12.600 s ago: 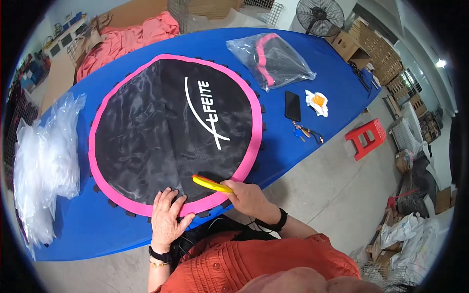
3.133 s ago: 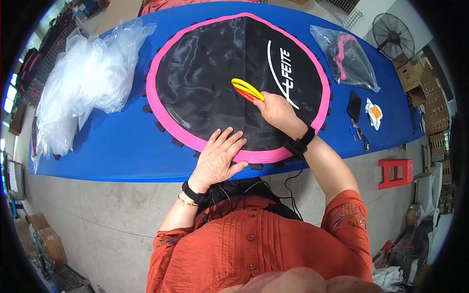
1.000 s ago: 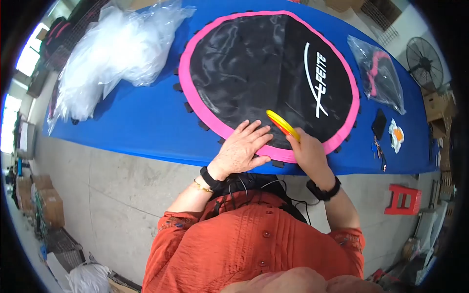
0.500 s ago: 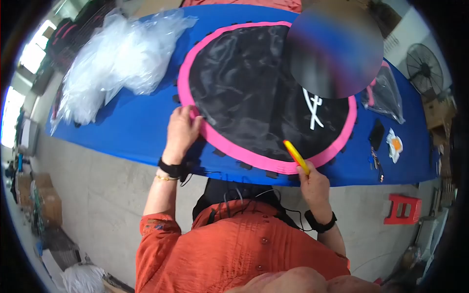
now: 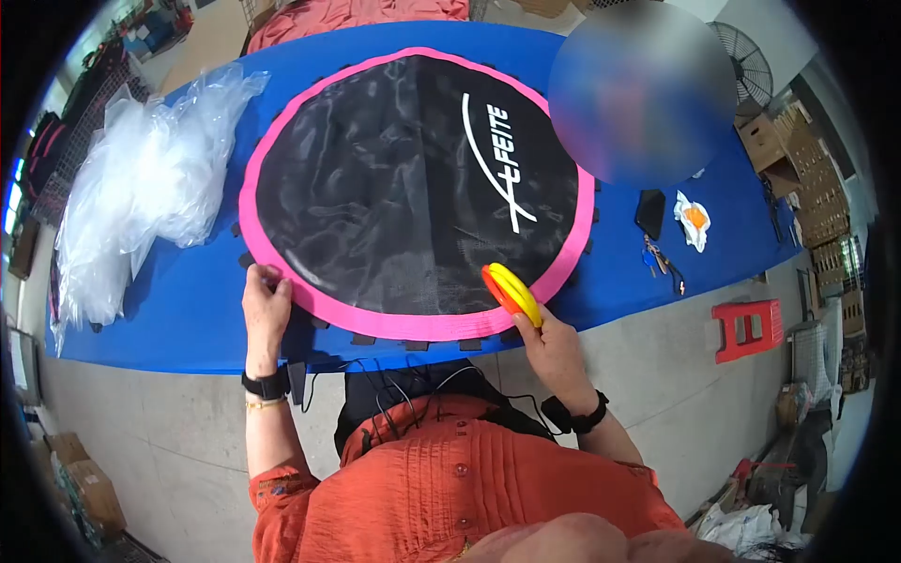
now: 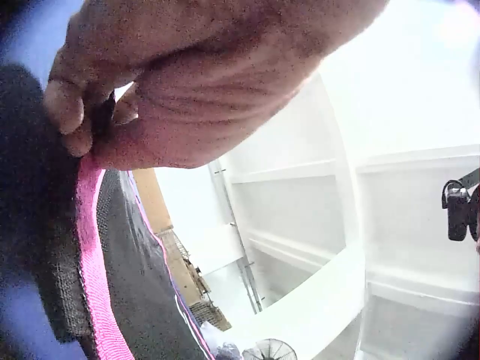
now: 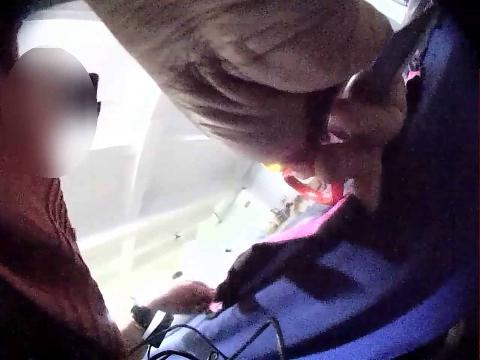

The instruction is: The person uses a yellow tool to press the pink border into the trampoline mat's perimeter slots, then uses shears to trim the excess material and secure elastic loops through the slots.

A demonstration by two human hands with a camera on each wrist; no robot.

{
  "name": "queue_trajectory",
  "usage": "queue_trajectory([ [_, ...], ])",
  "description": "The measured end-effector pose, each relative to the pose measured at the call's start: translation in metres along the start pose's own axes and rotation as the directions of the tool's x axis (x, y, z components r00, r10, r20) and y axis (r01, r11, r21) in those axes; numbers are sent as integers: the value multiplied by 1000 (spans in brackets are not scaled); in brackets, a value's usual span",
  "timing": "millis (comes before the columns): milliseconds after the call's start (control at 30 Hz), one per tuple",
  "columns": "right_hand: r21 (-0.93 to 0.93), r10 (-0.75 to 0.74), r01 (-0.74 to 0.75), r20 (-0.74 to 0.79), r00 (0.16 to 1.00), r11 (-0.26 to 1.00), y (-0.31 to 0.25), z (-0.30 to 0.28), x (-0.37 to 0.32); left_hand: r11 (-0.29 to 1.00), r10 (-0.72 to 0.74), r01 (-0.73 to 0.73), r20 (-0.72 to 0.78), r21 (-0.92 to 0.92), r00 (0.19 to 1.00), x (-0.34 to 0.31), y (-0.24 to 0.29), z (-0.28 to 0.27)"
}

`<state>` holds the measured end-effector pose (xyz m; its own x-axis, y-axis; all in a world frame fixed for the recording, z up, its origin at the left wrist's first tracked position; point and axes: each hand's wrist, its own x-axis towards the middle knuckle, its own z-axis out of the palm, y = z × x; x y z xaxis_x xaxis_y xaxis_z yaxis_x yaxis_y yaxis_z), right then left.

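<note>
A round black mat (image 5: 357, 206) with a pink border (image 5: 404, 325) and black tabs around it lies on the blue table. At its lower left edge the left hand (image 5: 267, 314) pinches the border; the left wrist view shows the thumb and fingers of that hand (image 6: 187, 82) closed on a black tab (image 6: 64, 270) beside the pink band. The right hand (image 5: 554, 352), at the lower right edge, grips a yellow and red looped tool (image 5: 514, 293) that lies over the border. In the right wrist view the right hand (image 7: 300, 97) hides most of the tool.
Clear plastic bags (image 5: 155, 178) lie at the table's left. A phone (image 5: 649, 214), keys (image 5: 662, 266) and an orange item on white paper (image 5: 694, 218) lie to the right. A red stool (image 5: 748, 330) stands on the floor. A round blur covers the upper right.
The left hand has moved from flat on the mat's lower part to its lower left edge, and grips there. The right hand has drawn back toward the near edge, still holding the tool.
</note>
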<state>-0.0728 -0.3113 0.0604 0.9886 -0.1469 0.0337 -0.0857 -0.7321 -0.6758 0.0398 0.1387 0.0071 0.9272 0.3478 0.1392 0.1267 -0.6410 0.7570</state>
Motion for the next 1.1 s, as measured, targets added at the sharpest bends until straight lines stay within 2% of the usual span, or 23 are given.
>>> queue_trajectory([
  [67, 38, 8, -8, -24, 1000, 999, 7, -1, 3, 998, -54, 55, 31, -35, 998, -12, -1, -1],
  [133, 145, 27, -11, -114, 993, 989, 15, -5, 12, 982, -146, 151, 54, -111, 988, -30, 8, 0],
  [167, 75, 49, -37, -160, 986, 996, 18, -8, 19, 976, -125, 136, 73, -168, 989, -38, 3, 5],
  [200, 11, -14, 17, -225, 974, 1000, 25, -9, 29, 990, -24, 29, 39, -140, 999, -43, -11, 18],
  [233, 10, -31, 35, -253, 967, 999, 29, -14, 39, 994, 0, 8, 68, -112, 998, -53, 1, 22],
  [267, -7, 83, -86, -214, 973, 996, 37, -20, 50, 987, -57, 80, 165, -137, 985, -64, 23, 23],
  [300, -107, 108, -138, -245, 964, 985, 31, -28, 57, 981, -24, 69, 244, -180, 969, -78, 40, 24],
  [333, -439, -441, 224, -490, 752, 870, 61, -19, 73, 948, -55, 174, 402, -267, 914, -88, 66, 22],
  [367, -410, -407, 206, -496, 767, 888, 49, -20, 70, 917, -48, 245, 521, -315, 852, -97, 84, 18],
  [400, -387, -375, 184, -505, 778, 903, 34, -30, 68, 911, -30, 259, 574, -321, 818, -106, 97, 14],
  [433, -383, -376, 192, -490, 786, 903, 25, -32, 65, 944, 48, 150, 569, -295, 821, -107, 104, 9],
  [467, -185, -195, 131, -390, 900, 974, 16, -31, 60, 962, 131, 35, 570, -271, 812, -106, 107, 7],
  [500, 5, -23, 25, -246, 969, 1000, 6, -29, 55, 953, 270, -182, 409, -241, 872, -104, 104, 9],
  [533, 66, -102, 116, -192, 976, 991, -6, -21, 48, 907, 419, -386, 248, -170, 873, -100, 103, 11],
  [567, 84, -164, 179, -154, 974, 980, -12, -9, 42, 922, 382, -383, 282, -52, 880, -95, 103, 9],
  [600, 107, -230, 243, -119, 966, 964, -17, 3, 38, 924, 376, -379, 285, -49, 882, -90, 102, 11],
  [633, 113, -231, 244, -117, 966, 963, -26, 13, 38, 842, 521, -539, 213, 30, 826, -84, 100, 13],
  [667, 165, -308, 312, -52, 950, 936, -36, 21, 38, 729, 656, -674, 158, 121, 738, -81, 98, 15],
  [700, 222, -383, 372, 9, 924, 901, -46, 29, 38, 729, 643, -673, 211, 125, 736, -82, 92, 19],
  [733, 228, -379, 366, 10, 925, 902, -56, 35, 39, 727, 642, -676, 230, 117, 731, -84, 90, 21],
  [800, 224, -362, 326, 143, 921, 918, -75, 44, 43, 733, 636, -671, 236, 112, 735, -90, 80, 29],
  [1033, 119, -411, 394, 277, 868, 911, -98, 72, 56, 758, 618, -647, 222, 87, 754, -92, 67, 39],
  [1100, 104, -434, 422, 264, 861, 901, -101, 80, 61, 750, 631, -656, 206, 85, 748, -92, 65, 41],
])
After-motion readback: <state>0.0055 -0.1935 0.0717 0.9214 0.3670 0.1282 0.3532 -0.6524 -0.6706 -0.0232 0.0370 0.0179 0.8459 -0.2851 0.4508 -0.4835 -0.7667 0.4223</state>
